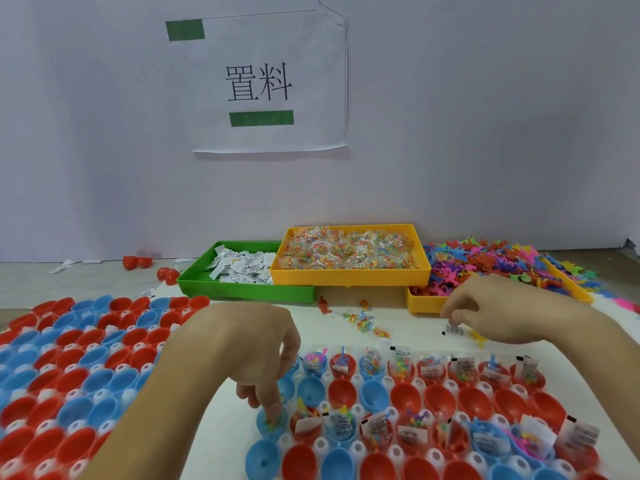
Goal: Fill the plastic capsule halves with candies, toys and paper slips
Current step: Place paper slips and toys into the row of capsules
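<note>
Red and blue capsule halves stand open in a white holder tray (322, 375) in front of me. Several in the far row and the third row hold candy bags, toys and paper slips; the second row (440, 398) and near row are empty. My left hand (249, 344) reaches down with its fingertips inside a blue half (272, 426) at the left end of the third row, on a small green toy. My right hand (498, 310) hovers near the yellow toy tray and pinches a white paper slip (454, 329).
A green tray (242, 289) holds paper slips, a yellow tray (349, 273) holds candy bags, and another yellow tray (420, 301) overflows with coloured toys. A second sheet of empty red and blue halves (79, 358) lies at left. Loose candy bags (363, 322) lie between the trays and the holder.
</note>
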